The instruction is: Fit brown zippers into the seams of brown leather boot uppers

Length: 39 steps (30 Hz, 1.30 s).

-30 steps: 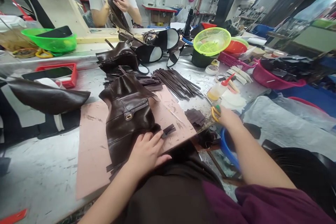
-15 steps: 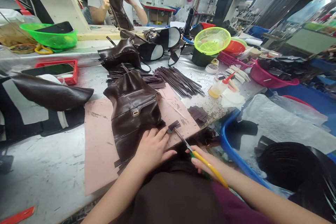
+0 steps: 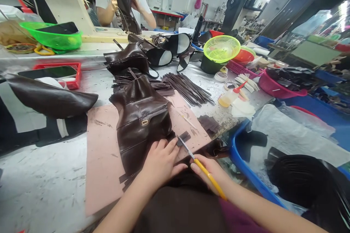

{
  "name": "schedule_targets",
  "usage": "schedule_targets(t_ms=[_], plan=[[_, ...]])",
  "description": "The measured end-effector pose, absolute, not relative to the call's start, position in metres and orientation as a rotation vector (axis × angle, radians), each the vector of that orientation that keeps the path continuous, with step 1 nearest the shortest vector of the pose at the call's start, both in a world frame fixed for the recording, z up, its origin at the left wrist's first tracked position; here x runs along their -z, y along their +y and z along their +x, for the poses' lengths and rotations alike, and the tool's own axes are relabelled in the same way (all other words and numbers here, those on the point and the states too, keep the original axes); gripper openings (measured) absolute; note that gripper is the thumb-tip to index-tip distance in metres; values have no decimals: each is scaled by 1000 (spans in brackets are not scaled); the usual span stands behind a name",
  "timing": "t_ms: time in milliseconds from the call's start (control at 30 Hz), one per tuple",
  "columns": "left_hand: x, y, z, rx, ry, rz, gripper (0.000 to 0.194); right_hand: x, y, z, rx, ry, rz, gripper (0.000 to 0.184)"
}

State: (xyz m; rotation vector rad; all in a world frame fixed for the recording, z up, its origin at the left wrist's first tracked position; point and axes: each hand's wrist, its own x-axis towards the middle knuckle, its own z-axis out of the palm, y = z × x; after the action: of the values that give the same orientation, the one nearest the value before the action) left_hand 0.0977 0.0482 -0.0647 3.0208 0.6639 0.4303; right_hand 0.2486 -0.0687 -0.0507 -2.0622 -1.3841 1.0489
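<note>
A brown leather boot upper (image 3: pixel 146 111) with a small gold buckle lies on the pink board (image 3: pixel 102 174). My left hand (image 3: pixel 162 160) rests on its lower edge with the fingers stretched out, pressing it down. In my right hand (image 3: pixel 209 169) are scissors with yellow handles (image 3: pixel 210 178). Their blades point up and left, beside my left fingertips. Under the tip lies a short dark strip (image 3: pixel 185 137) at the edge of the upper; whether the blades grip it I cannot tell.
Dark strips (image 3: pixel 188 88) and more brown uppers (image 3: pixel 128 60) lie behind. Small dark pieces (image 3: pixel 208 124) sit at right, near a glue bottle (image 3: pixel 229 97). A blue tub (image 3: pixel 235 149) stands beside the table. Across it, a person (image 3: pixel 142 5) works at a sewing machine.
The scissors have swung steeper and a little left, their tip still near my left fingers. My left hand stays on the upper. The whole view has shifted slightly.
</note>
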Motion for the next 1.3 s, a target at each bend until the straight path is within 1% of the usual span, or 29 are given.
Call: schedule_targets(t_ms=[133, 300, 367, 467, 533, 567, 633, 767, 833, 900, 1000, 1067, 1167, 1233, 1300], plan=[[63, 48, 98, -423, 667, 3035, 48, 56, -76, 257, -1027, -1326, -2037, 36], [60, 49, 100, -442, 665, 3076, 45, 43, -77, 312, -827, -1206, -2155, 44], [60, 51, 101, -464, 655, 3093, 43, 38, -76, 340, -674, -1221, -2333, 47], [61, 53, 102, -496, 645, 3112, 42, 40, -77, 366, -299, -1393, -2633, 50], [61, 53, 103, -513, 638, 3120, 41, 46, -80, 370, -51, -1585, -2646, 54], [61, 53, 103, -520, 633, 3124, 40, 49, -82, 371, 21, -1644, -2610, 55], [61, 53, 104, -535, 620, 3129, 38, 53, -83, 375, 21, -1608, -2575, 57], [58, 52, 106, -517, 627, 3131, 35, 45, -63, 411, -128, -1122, -2815, 60], [56, 51, 106, -490, 633, 3143, 34, 39, -45, 438, -112, -1036, -2906, 54], [55, 51, 106, -470, 640, 3157, 33, 35, -27, 456, -61, -1123, -2922, 45], [53, 49, 106, -449, 654, 3167, 36, 36, -5, 451, 155, -1382, -2738, 35], [52, 48, 106, -432, 666, 3174, 40, 40, 5, 427, 179, -1690, -2391, 33], [52, 46, 106, -397, 701, 3173, 43, 46, 11, 383, -12, -2091, -1855, 34], [53, 45, 106, -360, 727, 3156, 44, 46, 10, 366, -117, -2124, -1719, 32], [53, 44, 106, -325, 752, 3130, 44, 43, 8, 363, -262, -1979, -1730, 25]])
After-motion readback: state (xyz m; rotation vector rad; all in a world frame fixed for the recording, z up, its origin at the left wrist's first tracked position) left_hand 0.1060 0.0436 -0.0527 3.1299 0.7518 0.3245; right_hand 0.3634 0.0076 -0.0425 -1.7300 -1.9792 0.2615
